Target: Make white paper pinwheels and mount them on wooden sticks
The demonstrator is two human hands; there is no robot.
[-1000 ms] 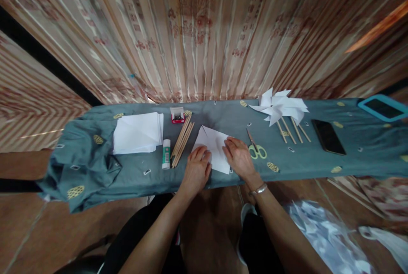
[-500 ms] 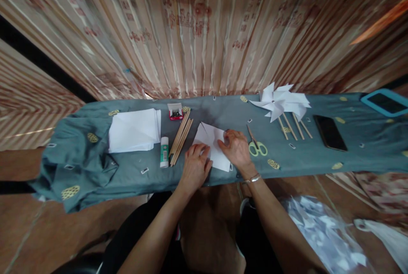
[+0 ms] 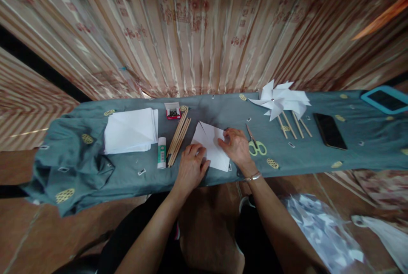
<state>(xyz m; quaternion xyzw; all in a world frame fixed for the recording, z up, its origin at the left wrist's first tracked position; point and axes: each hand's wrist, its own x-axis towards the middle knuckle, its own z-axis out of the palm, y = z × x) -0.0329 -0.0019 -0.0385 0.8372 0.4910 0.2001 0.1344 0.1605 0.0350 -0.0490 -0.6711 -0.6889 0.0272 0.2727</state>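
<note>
A white square of paper with a slit near its far corner lies on the cloth in front of me. My left hand rests at its left corner, fingers slightly bent and apart, covering that part of the sheet. On the opposite side, my right hand has its thumb and curled fingers at the right corner, holding the edge. Green-handled scissors lie just right of that hand, partly open. To the left of the paper are several thin wooden sticks and an upright-looking glue stick.
A stack of white paper and a small red box of pins are on the left. White paper pinwheels on sticks, a black phone and a blue-framed device lie right. A clear bag sits on the floor.
My left hand has shifted slightly left, and its fingers have eased back over the paper's corner. My right hand stays almost where it was. The whole view has shifted a little.
</note>
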